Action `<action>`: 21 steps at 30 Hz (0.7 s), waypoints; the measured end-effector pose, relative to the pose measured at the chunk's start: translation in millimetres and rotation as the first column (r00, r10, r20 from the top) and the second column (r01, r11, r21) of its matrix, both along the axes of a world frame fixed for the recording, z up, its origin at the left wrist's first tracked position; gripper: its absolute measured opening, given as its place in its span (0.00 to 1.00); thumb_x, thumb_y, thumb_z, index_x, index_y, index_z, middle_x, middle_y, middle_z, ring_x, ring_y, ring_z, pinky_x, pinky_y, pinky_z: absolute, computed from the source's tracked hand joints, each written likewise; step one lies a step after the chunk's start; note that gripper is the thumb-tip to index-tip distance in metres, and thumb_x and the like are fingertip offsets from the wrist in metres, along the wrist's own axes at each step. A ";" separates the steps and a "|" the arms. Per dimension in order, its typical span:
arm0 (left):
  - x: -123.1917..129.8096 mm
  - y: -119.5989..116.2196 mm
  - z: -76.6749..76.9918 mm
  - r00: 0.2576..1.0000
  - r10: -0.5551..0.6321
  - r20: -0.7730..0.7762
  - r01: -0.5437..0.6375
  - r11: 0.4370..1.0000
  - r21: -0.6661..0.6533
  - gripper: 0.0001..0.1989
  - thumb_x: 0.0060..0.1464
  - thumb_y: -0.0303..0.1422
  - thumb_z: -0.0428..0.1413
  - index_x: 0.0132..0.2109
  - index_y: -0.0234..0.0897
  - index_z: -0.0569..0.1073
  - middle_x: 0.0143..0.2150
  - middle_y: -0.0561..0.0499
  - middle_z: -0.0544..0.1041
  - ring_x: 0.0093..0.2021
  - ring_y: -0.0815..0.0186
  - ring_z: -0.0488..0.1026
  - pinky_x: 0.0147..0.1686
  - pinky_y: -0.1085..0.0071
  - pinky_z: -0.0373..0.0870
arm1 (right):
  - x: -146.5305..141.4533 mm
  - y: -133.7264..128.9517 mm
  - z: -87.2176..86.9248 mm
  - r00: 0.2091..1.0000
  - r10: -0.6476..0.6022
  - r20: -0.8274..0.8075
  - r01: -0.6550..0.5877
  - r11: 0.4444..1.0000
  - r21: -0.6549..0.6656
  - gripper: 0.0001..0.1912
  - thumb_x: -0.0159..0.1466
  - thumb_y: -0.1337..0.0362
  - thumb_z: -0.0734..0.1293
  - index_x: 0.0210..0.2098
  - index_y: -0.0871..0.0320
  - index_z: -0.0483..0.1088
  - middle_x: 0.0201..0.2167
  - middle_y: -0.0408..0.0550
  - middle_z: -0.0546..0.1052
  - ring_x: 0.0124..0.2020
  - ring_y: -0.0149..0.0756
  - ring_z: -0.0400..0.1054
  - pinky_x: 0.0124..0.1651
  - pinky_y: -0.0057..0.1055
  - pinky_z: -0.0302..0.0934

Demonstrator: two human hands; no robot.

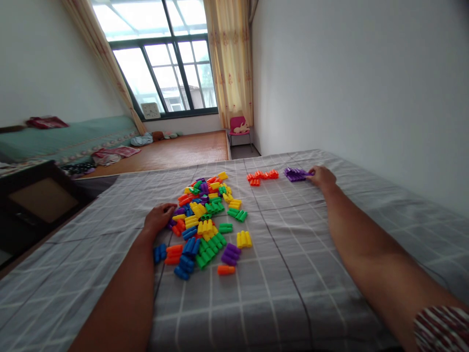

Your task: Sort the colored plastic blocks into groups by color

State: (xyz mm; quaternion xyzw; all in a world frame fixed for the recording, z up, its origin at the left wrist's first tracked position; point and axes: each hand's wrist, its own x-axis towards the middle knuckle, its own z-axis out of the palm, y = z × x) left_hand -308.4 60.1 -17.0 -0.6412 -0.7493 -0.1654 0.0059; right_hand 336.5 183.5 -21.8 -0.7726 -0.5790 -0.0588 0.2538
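A mixed pile of plastic building blocks [198, 210], made of joined tubes in yellow, green, orange, blue and purple, lies on the checked grey cloth [264, 298]. At the pile's left edge my left hand [160, 217] has its fingers curled in by some purple pieces; what they hold, if anything, is hidden. Farther off to the right, my right hand [322, 177] pinches a purple block at the right end of a purple block group [294, 174]. Left of that group sits an orange block group [262, 176], apart from the pile.
A white wall [351, 83] runs along the right side. Beyond the cloth are a low wooden platform [183, 151], a pink chair [238, 123] and a window with curtains [234, 63]. A dark cabinet [40, 205] stands at the left.
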 end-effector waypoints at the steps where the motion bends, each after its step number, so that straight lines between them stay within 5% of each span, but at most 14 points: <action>1: 0.0 -0.1 -0.1 1.000 0.001 0.002 -0.001 1.000 0.004 0.19 0.57 0.41 0.48 0.47 0.43 0.80 0.48 0.49 0.80 0.48 0.60 0.75 0.44 0.71 0.69 | 2.1 1.8 0.8 0.999 0.005 -0.040 -0.007 0.999 -0.034 0.13 0.55 0.58 0.69 0.38 0.56 0.77 0.39 0.53 0.78 0.40 0.44 0.71 0.41 0.34 0.63; 6: 0.2 -0.5 0.2 1.000 -0.009 0.009 0.009 1.000 -0.009 0.19 0.57 0.41 0.48 0.48 0.43 0.79 0.49 0.49 0.79 0.48 0.60 0.75 0.44 0.71 0.69 | 20.1 13.2 -0.9 0.990 -0.105 -0.096 0.107 0.994 0.021 0.16 0.61 0.60 0.63 0.40 0.60 0.78 0.38 0.57 0.80 0.40 0.45 0.73 0.41 0.34 0.63; 11: -1.1 0.4 -0.3 1.000 -0.008 0.013 0.008 1.000 -0.013 0.20 0.57 0.42 0.48 0.48 0.43 0.79 0.49 0.49 0.79 0.47 0.60 0.75 0.44 0.70 0.70 | 24.5 17.5 -11.6 0.995 0.009 -0.101 -0.022 0.992 -0.123 0.14 0.56 0.56 0.68 0.35 0.60 0.79 0.35 0.53 0.81 0.38 0.44 0.74 0.38 0.31 0.62; 21: -2.3 2.0 -4.7 1.000 -0.008 -0.013 0.008 1.000 0.000 0.19 0.58 0.41 0.47 0.48 0.43 0.79 0.50 0.49 0.79 0.49 0.61 0.75 0.46 0.72 0.68 | 7.8 19.0 -29.0 0.997 -0.001 -0.080 0.005 0.999 0.040 0.16 0.60 0.55 0.66 0.37 0.60 0.77 0.35 0.55 0.80 0.38 0.44 0.73 0.41 0.34 0.62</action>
